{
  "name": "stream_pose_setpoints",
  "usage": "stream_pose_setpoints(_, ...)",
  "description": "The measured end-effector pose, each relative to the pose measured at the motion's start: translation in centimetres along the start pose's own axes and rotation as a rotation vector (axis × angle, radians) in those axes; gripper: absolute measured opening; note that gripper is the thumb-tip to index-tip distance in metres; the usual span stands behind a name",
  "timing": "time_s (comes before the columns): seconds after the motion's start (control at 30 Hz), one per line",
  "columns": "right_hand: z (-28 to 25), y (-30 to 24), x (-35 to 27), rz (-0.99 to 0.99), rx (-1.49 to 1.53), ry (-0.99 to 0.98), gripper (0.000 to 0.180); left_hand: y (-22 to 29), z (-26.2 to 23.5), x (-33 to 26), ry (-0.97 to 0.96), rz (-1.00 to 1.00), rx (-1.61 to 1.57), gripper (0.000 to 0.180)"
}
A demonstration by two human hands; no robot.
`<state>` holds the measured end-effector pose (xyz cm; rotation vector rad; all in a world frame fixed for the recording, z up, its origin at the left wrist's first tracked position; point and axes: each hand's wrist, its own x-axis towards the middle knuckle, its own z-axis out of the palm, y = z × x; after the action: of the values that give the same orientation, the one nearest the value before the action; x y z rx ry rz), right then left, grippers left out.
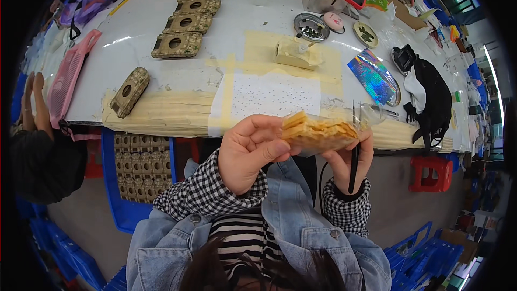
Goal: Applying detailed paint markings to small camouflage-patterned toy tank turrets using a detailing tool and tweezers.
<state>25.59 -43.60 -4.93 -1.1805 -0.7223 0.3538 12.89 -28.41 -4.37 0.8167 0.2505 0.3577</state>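
Note:
A yellow layered piece of food, like a folded flatbread (320,133), sits in a clear plastic bag above the table's front edge. My left hand (249,153) pinches its left end between thumb and fingers. My right hand (349,163) grips the right end of the bag. Black tweezers (354,168) also stand upright in that hand, tips pointing away from me. Beyond the food, a white sheet with small dots (272,97) is taped to the table. One camouflage-patterned case with a round hole (130,92) lies to the left.
Several matching cases (186,23) stand in a row farther back. A metal dish of small dark parts (311,27), an iridescent pouch (374,78) and a black bag (432,94) lie to the right. A blue crate (111,183) of cases is below left; another person's arms (37,99) show far left.

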Motion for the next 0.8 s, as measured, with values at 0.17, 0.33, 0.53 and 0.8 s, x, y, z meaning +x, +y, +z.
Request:
stream_pose_setpoints(0.17, 0.0, -0.2, -0.2, -0.151, 0.036, -0.117, 0.035, -0.2, -0.7, -0.6, -0.239, 0.098, -0.08, 0.021)
stream_pose_setpoints(0.33, 2.3, -2.0, 0.1, -0.603, 0.239, -0.257, 0.019, 2.6, 0.0, -0.5, -0.704, 0.32, -0.104, 0.017)
stream_pose_setpoints(0.53, 2.9, -4.8, 0.7, -0.469, 0.263, -0.527, 0.012, 3.2, 1.8, -0.2, -0.95, 0.493, -0.293, 0.016)
stream_pose_setpoints(0.8, 3.5, -4.6, 0.8, -0.558, 0.288, -0.433, 0.019, 2.6, 2.3, 0.3, -0.947, 0.558, -0.383, 0.013)
